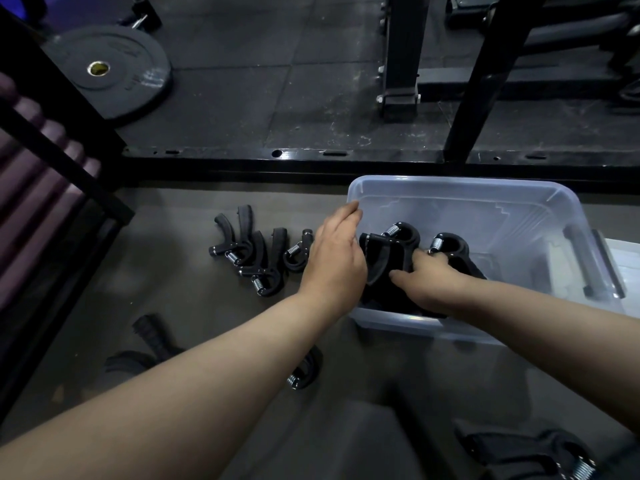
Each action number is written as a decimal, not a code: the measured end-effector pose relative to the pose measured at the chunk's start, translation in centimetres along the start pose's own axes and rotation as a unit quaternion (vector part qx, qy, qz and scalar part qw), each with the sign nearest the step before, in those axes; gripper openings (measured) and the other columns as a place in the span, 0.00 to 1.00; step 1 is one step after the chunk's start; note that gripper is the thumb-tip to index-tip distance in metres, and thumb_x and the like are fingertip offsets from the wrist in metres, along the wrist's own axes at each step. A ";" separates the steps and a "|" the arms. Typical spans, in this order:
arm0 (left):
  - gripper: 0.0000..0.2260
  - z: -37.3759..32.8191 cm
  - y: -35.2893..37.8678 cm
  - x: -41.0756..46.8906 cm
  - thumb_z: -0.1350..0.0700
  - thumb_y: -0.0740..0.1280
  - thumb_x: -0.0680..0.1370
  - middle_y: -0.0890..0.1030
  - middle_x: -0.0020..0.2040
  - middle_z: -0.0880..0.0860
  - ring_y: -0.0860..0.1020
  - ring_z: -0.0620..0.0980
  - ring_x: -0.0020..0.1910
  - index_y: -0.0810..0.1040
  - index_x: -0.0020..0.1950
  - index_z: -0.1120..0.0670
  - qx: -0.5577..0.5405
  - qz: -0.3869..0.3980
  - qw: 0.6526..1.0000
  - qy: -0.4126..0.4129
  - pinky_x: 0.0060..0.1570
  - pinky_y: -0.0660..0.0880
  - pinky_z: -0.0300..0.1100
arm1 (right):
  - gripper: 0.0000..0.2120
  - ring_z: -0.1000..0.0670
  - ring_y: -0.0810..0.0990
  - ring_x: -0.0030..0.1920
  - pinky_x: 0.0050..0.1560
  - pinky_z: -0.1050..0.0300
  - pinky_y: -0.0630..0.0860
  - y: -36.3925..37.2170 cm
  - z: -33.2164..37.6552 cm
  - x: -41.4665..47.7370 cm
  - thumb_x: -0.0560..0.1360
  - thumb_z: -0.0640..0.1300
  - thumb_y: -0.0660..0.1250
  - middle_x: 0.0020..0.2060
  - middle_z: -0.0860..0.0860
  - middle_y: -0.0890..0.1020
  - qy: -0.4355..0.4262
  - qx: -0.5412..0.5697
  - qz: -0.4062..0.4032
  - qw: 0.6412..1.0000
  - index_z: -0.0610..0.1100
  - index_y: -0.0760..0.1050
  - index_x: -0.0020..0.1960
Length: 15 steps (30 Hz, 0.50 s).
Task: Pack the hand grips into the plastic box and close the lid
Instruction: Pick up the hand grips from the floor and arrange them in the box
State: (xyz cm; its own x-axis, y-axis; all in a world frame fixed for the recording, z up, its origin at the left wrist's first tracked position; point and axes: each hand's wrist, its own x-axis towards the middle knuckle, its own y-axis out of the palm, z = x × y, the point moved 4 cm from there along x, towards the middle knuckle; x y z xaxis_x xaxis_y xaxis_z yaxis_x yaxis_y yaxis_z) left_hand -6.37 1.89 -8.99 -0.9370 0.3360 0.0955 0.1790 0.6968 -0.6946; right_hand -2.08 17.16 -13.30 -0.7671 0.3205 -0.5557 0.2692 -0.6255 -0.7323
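A clear plastic box point(457, 190) stands open on the floor at centre right. Inside it lie black hand grips with steel springs, one point(398, 235) at the left and another point(450, 244) beside it. My right hand point(429, 285) reaches into the box, its fingers curled over the grips there. My left hand point(336, 261) lies with straight fingers against the box's left wall. Three more hand grips point(249, 252) lie on the floor left of the box, the nearest point(296, 254) partly hidden by my left hand.
Another grip point(304, 374) shows under my left forearm, and one more point(554, 459) lies at the bottom right. A pale flat piece point(625, 268), maybe the lid, lies right of the box. A black rack frame point(311, 159) runs behind it, with a weight plate point(104, 74) beyond.
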 end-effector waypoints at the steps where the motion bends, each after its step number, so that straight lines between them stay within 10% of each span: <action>1: 0.23 0.0 0.0 0.0 0.64 0.54 0.80 0.64 0.76 0.45 0.60 0.44 0.74 0.67 0.75 0.55 -0.003 0.000 1.000 -0.001 0.74 0.54 0.37 | 0.29 0.36 0.73 0.61 0.63 0.46 0.71 -0.1 0.0 -0.2 0.75 0.58 0.60 0.69 0.38 0.62 0.004 0.001 0.001 1.000 0.45 0.62 0.71; 5: 0.23 0.2 0.1 0.1 0.65 0.54 0.79 0.64 0.76 0.45 0.60 0.45 0.74 0.68 0.75 0.55 -0.015 -0.002 1.000 -0.002 0.74 0.54 0.36 | 0.29 0.36 0.68 0.65 0.63 0.44 0.68 -0.6 1.0 -1.4 0.76 0.58 0.58 0.68 0.40 0.60 -0.003 -0.052 -0.052 0.997 0.44 0.60 0.71; 15: 0.22 1.5 -0.7 0.2 0.60 0.54 0.83 0.59 0.79 0.50 0.56 0.44 0.77 0.61 0.78 0.54 -0.107 0.006 0.992 -0.063 0.77 0.50 0.39 | 0.25 0.54 0.52 0.77 0.73 0.63 0.46 -1.1 8.5 -2.2 0.82 0.46 0.54 0.77 0.49 0.57 -0.335 0.038 -0.148 0.930 0.43 0.58 0.78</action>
State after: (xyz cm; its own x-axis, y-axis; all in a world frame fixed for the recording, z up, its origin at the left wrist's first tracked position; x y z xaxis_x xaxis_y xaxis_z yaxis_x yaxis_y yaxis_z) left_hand -7.19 0.49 -9.54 -0.9619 0.2732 -0.0119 0.2383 0.8162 -0.5263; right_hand -5.62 11.06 -7.96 -0.9984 -0.0124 0.0550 -0.0345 -0.6362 -0.7708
